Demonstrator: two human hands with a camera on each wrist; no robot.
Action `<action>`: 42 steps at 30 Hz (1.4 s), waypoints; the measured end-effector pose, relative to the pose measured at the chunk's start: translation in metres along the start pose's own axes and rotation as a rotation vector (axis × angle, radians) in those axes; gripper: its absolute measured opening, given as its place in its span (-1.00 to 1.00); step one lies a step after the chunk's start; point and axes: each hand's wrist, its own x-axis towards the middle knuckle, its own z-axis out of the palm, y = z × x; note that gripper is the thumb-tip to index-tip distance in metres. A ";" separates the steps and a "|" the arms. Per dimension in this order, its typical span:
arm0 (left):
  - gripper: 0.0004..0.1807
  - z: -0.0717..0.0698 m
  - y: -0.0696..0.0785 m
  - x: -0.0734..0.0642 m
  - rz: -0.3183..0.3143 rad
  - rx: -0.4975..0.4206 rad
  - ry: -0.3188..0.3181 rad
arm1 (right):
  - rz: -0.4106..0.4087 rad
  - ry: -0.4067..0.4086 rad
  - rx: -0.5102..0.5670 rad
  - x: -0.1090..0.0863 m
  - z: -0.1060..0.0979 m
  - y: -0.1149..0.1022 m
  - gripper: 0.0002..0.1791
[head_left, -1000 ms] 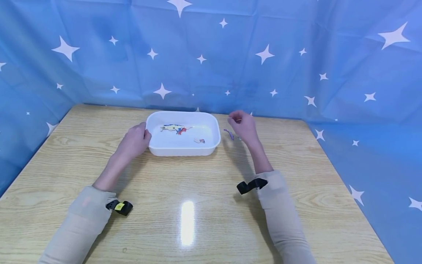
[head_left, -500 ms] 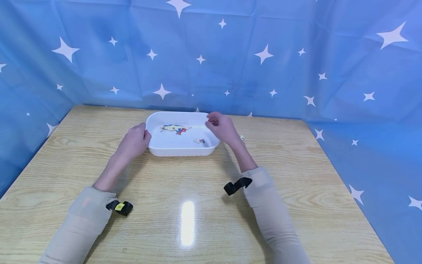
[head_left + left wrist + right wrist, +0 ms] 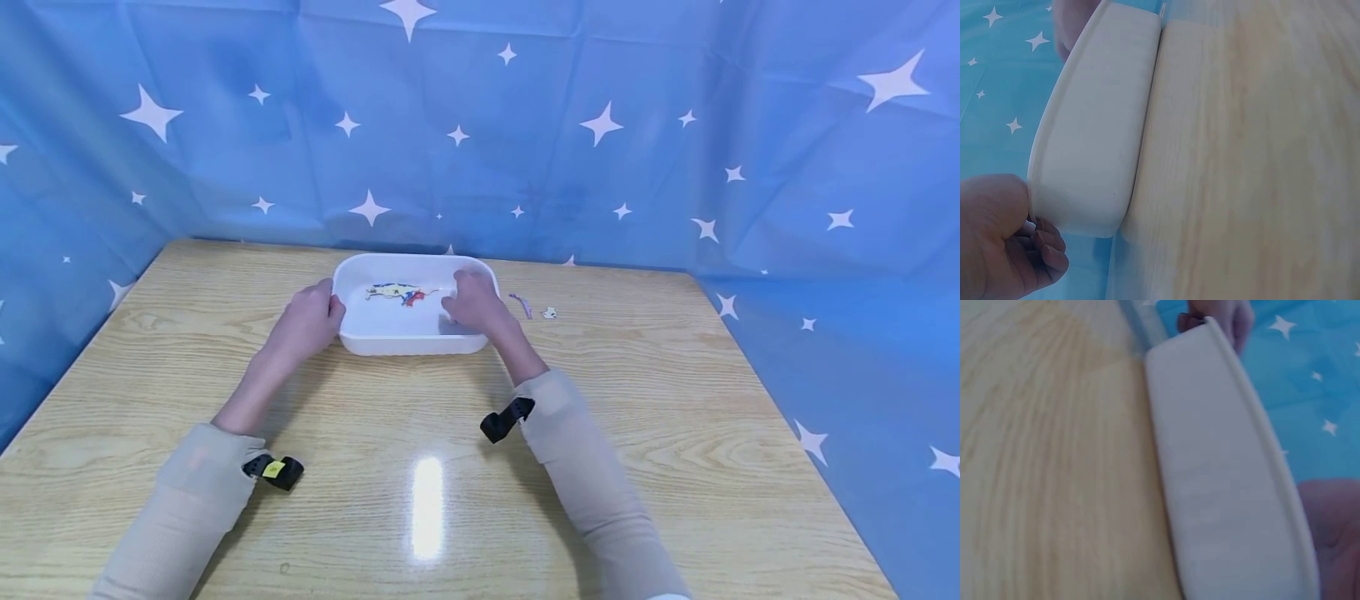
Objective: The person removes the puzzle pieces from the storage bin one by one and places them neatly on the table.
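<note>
White tray [image 3: 412, 343]: left hand [image 3: 305, 317] pinching left end; right hand [image 3: 477, 303] over interior, grip unclear.

Site: improvised recording booth, by appearance; kind of building undetermined.
I work at a light wood-grain table [image 3: 337, 533], enclosed behind and on both sides by creased blue sheeting [image 3: 517, 167] printed with white stars [image 3: 152, 111], which hides the room beyond; the same sheeting backs both wrist views. I wear black wrist cameras [image 3: 497, 426] at my sleeve cuffs [image 3: 551, 408], and a bright oblong glare [image 3: 427, 508] lies on the glossy wood.
</note>
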 end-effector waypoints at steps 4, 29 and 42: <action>-0.78 0.000 0.001 0.000 0.004 0.001 -0.002 | 0.033 0.013 -0.070 0.002 0.008 -0.002 -0.54; -0.79 0.001 -0.002 0.000 0.011 -0.008 0.010 | -0.224 -0.289 -0.113 0.006 0.011 -0.003 -0.43; -0.81 0.000 -0.002 0.001 0.015 -0.005 0.013 | -0.300 -0.050 -0.199 0.018 0.020 -0.007 -0.62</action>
